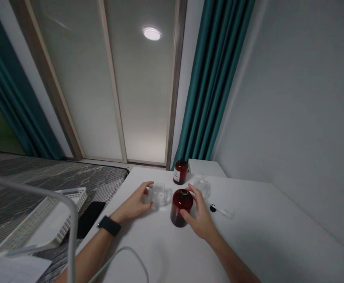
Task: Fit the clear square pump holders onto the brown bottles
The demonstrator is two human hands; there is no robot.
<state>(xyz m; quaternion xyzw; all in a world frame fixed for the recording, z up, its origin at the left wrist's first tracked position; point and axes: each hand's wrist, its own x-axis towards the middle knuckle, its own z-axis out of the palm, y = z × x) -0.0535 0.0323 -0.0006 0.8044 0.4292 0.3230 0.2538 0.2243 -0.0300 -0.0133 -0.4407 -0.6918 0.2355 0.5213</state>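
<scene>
My left hand (136, 204) curls round a clear glass cup (158, 196) on the white table (263, 236), its fingers closed on the cup's side. My right hand (200, 217) wraps a dark red bottle (181, 207) with an open gold-rimmed neck, thumb and fingers on its right side. A black watch sits on my left wrist. Just behind stands a second dark red bottle (180, 171) with a label and a dark cap. Behind my right fingers sits a clear glass vessel (202, 186).
A small dropper-like piece with a black cap (220, 211) lies to the right of my right hand. A white box (203, 168) is at the table's back. Left of the table are a white basket (46, 220), a black phone (90, 218) and a white cable (125, 259).
</scene>
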